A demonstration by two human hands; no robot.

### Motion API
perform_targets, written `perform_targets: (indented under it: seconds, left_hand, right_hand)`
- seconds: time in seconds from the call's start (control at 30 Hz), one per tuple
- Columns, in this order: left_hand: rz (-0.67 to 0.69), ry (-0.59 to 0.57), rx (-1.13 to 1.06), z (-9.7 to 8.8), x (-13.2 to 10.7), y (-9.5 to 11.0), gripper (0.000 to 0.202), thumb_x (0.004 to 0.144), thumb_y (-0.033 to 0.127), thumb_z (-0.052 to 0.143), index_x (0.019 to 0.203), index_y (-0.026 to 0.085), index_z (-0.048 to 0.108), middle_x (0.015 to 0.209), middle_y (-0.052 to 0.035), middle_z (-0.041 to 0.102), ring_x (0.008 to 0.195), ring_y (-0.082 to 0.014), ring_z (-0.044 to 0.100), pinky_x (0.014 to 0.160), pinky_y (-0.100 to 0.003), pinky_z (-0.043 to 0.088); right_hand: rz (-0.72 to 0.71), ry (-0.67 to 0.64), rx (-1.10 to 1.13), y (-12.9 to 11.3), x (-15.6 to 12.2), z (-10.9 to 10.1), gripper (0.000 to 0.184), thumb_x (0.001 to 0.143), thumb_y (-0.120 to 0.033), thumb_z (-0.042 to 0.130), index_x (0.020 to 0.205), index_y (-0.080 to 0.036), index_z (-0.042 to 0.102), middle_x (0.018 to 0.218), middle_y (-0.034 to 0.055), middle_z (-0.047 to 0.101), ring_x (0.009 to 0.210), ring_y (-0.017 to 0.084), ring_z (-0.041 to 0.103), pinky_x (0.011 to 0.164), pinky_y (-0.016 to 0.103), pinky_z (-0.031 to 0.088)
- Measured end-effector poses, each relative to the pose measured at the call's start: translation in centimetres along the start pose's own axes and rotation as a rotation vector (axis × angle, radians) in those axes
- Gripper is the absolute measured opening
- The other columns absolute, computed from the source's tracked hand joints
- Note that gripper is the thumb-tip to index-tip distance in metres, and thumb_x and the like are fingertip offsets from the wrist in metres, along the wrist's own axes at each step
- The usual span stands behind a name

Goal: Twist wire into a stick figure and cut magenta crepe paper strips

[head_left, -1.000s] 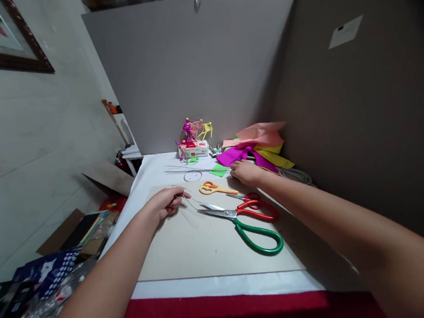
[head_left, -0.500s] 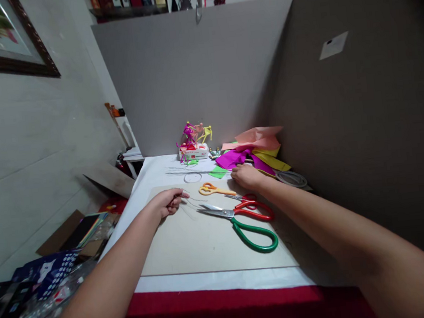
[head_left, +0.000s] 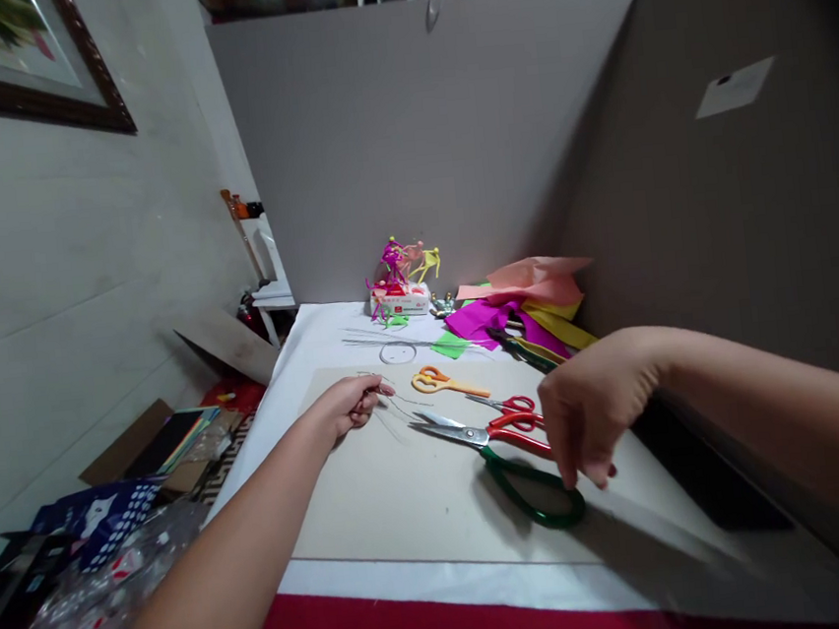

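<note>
Head view: the left hand (head_left: 346,407) pinches thin wire (head_left: 413,401) just left of centre, probably to leave its ends free, while the right hand (head_left: 597,404) hangs curled, whether gripping I cannot tell, near large scissors (head_left: 470,434), handles lower right, likely for easy reach.

No text is reading clearly: tiny red print is showing on the far white box (head_left: 413,303), too small to make out, and a white label (head_left: 735,89) is bearing an illegible dark mark on the right panel (head_left: 678,220).
</note>
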State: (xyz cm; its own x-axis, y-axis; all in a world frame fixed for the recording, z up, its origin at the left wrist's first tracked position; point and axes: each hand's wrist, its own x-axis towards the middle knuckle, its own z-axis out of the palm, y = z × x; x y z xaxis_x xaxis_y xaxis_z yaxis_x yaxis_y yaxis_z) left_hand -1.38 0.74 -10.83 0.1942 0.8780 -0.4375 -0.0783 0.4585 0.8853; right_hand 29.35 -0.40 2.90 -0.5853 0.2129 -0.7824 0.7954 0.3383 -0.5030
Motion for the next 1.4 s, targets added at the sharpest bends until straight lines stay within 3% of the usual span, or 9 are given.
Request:
perform_targets:
  seconds: [0.07,0.1,0.2,0.3,0.43,0.63,1.13,1.4]
  left_hand:
    - [0.000,0.000,-0.011,0.0,0.0,0.0,0.023,0.079,0.030,0.053,0.080,0.009,0.062,0.040,0.0096,0.027,0.034,-0.0030,0.011,0.036,-0.017,0.006]
    - [0.000,0.000,-0.017,0.0,0.0,0.0,0.023,0.079,0.030,0.053,0.079,0.009,0.062,0.039,0.0097,0.027,0.034,-0.0029,0.011,0.036,-0.017,0.006]
    - [0.004,0.005,-0.033,-0.2,0.2,-0.1,0.026,0.079,0.033,0.054,0.078,0.008,0.062,0.038,0.0093,0.028,0.034,-0.0025,0.012,0.036,-0.017,0.005]
    - [0.003,0.021,-0.048,-0.5,0.5,-0.2,0.027,0.079,0.034,0.055,0.075,0.008,0.062,0.038,0.0085,0.030,0.034,-0.0021,0.012,0.037,-0.017,0.005]
    - [-0.005,0.025,-0.068,-0.9,0.8,-0.3,0.028,0.082,0.033,0.054,0.075,0.008,0.062,0.038,0.0080,0.031,0.034,-0.0019,0.012,0.037,-0.018,0.006]
    - [-0.007,0.020,-0.084,-0.9,0.6,-0.1,0.028,0.082,0.033,0.055,0.075,0.007,0.062,0.038,0.0081,0.032,0.035,-0.0016,0.012,0.038,-0.018,0.007]
    - [0.004,-0.016,-0.106,-1.2,0.7,-0.3,0.030,0.083,0.035,0.055,0.078,0.007,0.063,0.040,0.0090,0.029,0.037,-0.0016,0.011,0.038,-0.018,0.008]
    - [0.015,-0.031,-0.106,-1.3,0.6,-0.2,0.030,0.083,0.035,0.055,0.080,0.007,0.063,0.041,0.0089,0.031,0.037,-0.0020,0.012,0.039,-0.018,0.009]
  right_hand:
    - [-0.075,0.250,-0.192,-0.8,2.1,-1.2,0.019,0.067,-0.024,0.070,0.085,-0.018,0.075,0.069,0.0031,0.071,0.063,0.016,0.065,0.058,0.023,0.046]
    - [-0.137,0.474,-0.315,-1.1,4.0,-2.3,0.014,0.068,-0.024,0.069,0.080,-0.019,0.076,0.068,0.0020,0.071,0.061,0.016,0.064,0.057,0.023,0.046]
    - [-0.181,0.893,-0.429,-1.4,11.5,-7.0,0.020,0.080,-0.018,0.057,0.091,-0.017,0.073,0.090,0.0057,0.072,0.084,0.020,0.064,0.075,0.025,0.045]
    - [-0.154,1.056,-0.476,-1.3,18.5,-11.6,0.024,0.086,-0.019,0.050,0.103,-0.014,0.067,0.106,0.0094,0.066,0.099,0.024,0.060,0.084,0.032,0.045]
    - [-0.159,1.071,-0.555,-0.7,23.9,-15.6,0.028,0.089,-0.030,0.052,0.112,-0.015,0.056,0.115,0.0085,0.057,0.099,0.020,0.058,0.084,0.040,0.049]
    - [-0.133,1.013,-0.676,0.1,26.7,-18.2,0.029,0.090,-0.031,0.051,0.114,-0.016,0.055,0.116,0.0084,0.056,0.098,0.019,0.058,0.083,0.039,0.050]
    - [-0.123,0.987,-0.950,-0.1,27.0,-18.6,0.031,0.088,-0.030,0.054,0.114,-0.013,0.055,0.117,0.0108,0.055,0.101,0.021,0.057,0.086,0.041,0.048]
    - [-0.169,1.011,-0.837,-0.5,26.8,-19.0,0.031,0.089,-0.031,0.053,0.115,-0.014,0.054,0.116,0.0091,0.056,0.099,0.021,0.057,0.084,0.041,0.049]
